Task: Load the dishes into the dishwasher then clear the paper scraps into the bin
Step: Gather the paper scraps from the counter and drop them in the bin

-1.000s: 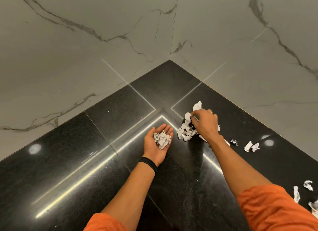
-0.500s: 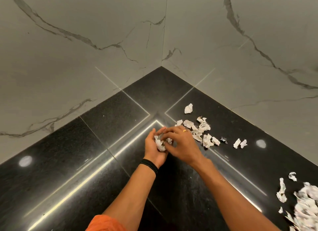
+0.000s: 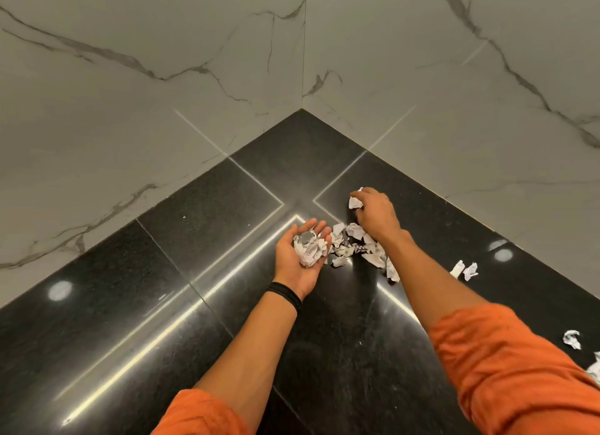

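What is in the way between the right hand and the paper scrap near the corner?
Nothing visible. The right hand pinches that paper scrap in its fingers. The pile of scraps lies nearer, beside the wrist, not between them.

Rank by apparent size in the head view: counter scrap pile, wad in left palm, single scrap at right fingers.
1. scrap pile, partly behind the right forearm
2. wad in the left hand
3. single scrap in the right hand

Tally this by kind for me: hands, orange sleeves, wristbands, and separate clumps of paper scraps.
Hands: 2, left hand, right hand
Sleeves: 2, left sleeve, right sleeve
Wristband: 1
Scrap clumps: 5, palm clump, fingertip scrap, heap, pair, edge strays
Total: 10
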